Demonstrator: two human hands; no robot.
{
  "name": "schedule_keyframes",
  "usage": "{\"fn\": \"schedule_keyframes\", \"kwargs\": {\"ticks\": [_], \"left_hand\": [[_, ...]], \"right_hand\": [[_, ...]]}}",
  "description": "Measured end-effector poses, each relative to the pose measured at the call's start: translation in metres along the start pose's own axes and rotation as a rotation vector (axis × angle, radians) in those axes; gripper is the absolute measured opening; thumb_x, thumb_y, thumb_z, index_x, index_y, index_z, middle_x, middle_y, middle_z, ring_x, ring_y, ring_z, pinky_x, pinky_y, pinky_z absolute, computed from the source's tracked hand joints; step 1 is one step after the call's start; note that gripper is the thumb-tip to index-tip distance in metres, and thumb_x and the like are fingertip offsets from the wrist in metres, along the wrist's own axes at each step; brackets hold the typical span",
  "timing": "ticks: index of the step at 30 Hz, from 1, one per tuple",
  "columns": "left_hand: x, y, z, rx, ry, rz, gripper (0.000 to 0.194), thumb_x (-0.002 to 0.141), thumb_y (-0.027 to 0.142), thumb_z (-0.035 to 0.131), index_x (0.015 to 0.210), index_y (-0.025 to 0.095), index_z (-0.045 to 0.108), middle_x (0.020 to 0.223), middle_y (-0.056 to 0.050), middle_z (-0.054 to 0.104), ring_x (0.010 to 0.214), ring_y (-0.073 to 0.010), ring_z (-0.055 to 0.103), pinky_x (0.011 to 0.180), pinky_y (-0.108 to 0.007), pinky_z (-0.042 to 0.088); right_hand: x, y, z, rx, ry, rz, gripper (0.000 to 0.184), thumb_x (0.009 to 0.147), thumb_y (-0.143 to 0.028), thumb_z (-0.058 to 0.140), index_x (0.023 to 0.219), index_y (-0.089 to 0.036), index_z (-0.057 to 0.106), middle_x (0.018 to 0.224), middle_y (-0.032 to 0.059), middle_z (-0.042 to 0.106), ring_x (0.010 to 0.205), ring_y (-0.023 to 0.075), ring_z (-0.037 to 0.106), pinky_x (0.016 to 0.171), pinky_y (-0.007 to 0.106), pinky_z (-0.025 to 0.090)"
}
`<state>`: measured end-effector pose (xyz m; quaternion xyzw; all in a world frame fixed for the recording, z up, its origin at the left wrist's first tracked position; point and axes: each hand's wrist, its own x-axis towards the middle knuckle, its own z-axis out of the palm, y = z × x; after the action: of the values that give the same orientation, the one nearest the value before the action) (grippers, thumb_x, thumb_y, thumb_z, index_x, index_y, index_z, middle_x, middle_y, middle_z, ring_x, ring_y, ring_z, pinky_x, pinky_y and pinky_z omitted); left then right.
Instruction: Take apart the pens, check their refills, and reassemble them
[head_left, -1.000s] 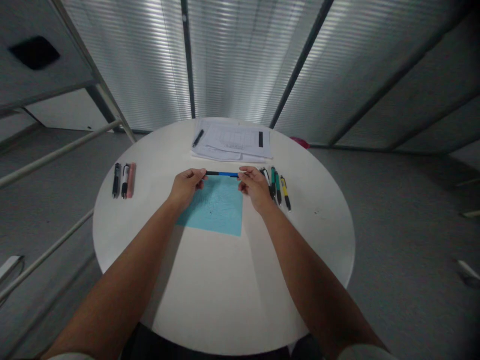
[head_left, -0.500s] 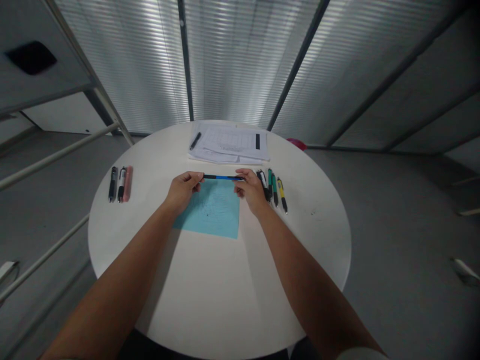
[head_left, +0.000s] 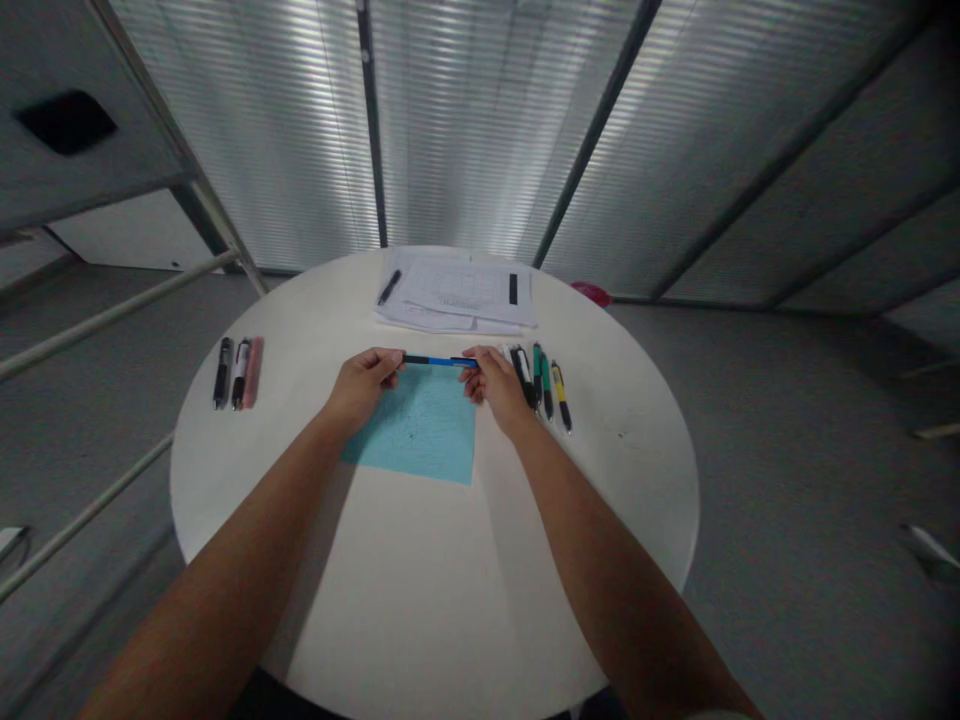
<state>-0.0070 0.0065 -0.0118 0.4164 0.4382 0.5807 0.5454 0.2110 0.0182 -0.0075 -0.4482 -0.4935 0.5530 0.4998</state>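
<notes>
A blue pen [head_left: 441,361] with a black grip is held level between my two hands, above the far edge of a light-blue sheet of paper [head_left: 420,430]. My left hand [head_left: 365,382] pinches the pen's black end between thumb and fingers. At the other end, my right hand [head_left: 491,383] has its thumb and fingers closed on the blue barrel near the clip. Small dark marks show on the sheet, which lies flat on the white round table [head_left: 420,590]. Just right of my right hand lie several pens, among them green pens [head_left: 546,380] and a yellow pen [head_left: 561,395].
Papers [head_left: 457,290] are stacked at the table's far side, with a dark pen [head_left: 389,287] on their left part. On the left lie two dark-gripped pens [head_left: 240,375] and a pink stick-like item [head_left: 253,372]. A blind-covered glass wall [head_left: 457,130] stands behind.
My right hand has shifted slightly left and its fingers have closed more firmly round the pen's blue end. The left hand keeps its pinch. The whole view has shifted slightly.
</notes>
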Motion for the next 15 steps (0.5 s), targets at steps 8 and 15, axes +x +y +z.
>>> {"fn": "schedule_keyframes", "kwargs": {"ticks": [8,15], "left_hand": [[-0.0009,-0.0004,-0.0002,-0.017,-0.016,0.009,0.022,0.072,0.034,0.08,0.076,0.014,0.071,0.073,-0.004,0.062,0.059,-0.0082,0.05,0.057,-0.024,0.039],[-0.0008,0.0001,-0.0001,-0.027,-0.026,-0.007,0.025,0.07,0.035,0.08,0.079,0.014,0.071,0.075,-0.003,0.063,0.059,-0.0078,0.051,0.058,-0.023,0.039]], "right_hand": [[-0.0013,-0.0013,0.0004,0.021,0.008,-0.035,0.042,0.067,-0.046,0.07,0.101,-0.024,0.056,0.075,-0.0051,0.062,0.049,0.0084,0.056,0.037,0.019,0.033],[-0.0026,-0.001,-0.0007,-0.065,0.003,-0.042,0.04,0.071,-0.044,0.068,0.103,-0.024,0.057,0.07,-0.0055,0.059,0.046,0.0067,0.049,0.037,0.018,0.031]]}}
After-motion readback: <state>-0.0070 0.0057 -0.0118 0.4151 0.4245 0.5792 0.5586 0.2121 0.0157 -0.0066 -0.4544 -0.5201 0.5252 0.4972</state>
